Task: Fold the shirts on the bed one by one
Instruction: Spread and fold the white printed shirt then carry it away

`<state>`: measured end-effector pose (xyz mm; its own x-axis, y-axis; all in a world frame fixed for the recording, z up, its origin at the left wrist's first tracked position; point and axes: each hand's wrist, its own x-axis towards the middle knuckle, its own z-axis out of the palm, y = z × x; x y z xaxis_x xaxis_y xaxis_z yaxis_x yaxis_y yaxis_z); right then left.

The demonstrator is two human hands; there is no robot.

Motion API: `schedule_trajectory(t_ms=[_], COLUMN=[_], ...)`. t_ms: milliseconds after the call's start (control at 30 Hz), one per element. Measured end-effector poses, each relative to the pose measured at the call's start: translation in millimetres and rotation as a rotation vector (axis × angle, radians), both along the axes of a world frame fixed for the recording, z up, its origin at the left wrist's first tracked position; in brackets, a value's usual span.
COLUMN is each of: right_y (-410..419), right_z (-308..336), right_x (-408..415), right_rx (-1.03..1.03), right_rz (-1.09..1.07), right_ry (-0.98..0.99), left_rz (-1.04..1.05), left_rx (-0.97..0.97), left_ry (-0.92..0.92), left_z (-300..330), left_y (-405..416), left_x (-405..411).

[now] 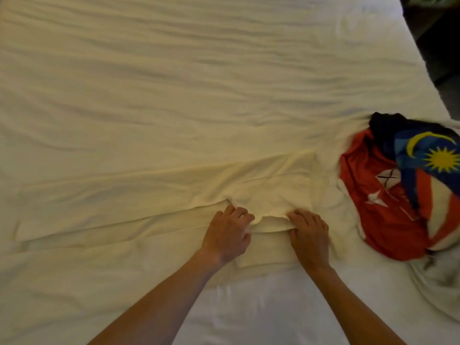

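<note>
Pinching the cream shirt (251, 192) at its near edge, left hand (227, 231) and right hand (308, 235) grip cloth whose long axis runs nine-to-three.

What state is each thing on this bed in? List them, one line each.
cream shirt: spread flat across the bed, partly folded, one edge gripped by both hands.
left hand: fingers curled, pinching the shirt's edge.
right hand: fingers curled on the same edge.
red shirt: crumpled, unfolded, at the bed's right side.
flag-print shirt: bunched on top of the red one.
bed sheet: wrinkled.
</note>
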<state>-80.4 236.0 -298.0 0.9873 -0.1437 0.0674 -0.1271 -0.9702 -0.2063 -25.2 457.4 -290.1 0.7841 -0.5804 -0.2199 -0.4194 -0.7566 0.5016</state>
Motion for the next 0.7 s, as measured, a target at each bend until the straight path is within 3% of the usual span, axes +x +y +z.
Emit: schedule_trajectory(t_ms=[100,200,267,367,467,533,633,700], right_y=[-15,-28,-36,-45,-56,-61,-57,-48], right_z=[6,11,11,10,17,28,34,29], right_x=[9,16,18,22,32,48,86,111], right_rx=[0.074,0.141,0.197,0.192,0.216,0.394,0.827,1.062], right_rz=[0.022,0.124,0.182,0.194,0.194,0.139,-0.077,-0.275], right_ry=[-0.040,-0.091,0.007,0.313,0.311,0.255,0.205,0.176], left_rz=[-0.025,0.028,0.035,0.061,0.156,0.275,0.681,0.934], left_rx=[0.185,0.187,0.182,0.178,-0.024,-0.237,-0.508,-0.552], left_ry=[0.053,-0.073,-0.153,-0.136,-0.170,-0.131,0.207,0.335], left_z=[-4,-5,-6,-9,-6,-4,-2,-7], left_y=[-12,-26,-33,-39,-40,-36,-31,-31], left_x=[1,0,1,8,15,21,30,33])
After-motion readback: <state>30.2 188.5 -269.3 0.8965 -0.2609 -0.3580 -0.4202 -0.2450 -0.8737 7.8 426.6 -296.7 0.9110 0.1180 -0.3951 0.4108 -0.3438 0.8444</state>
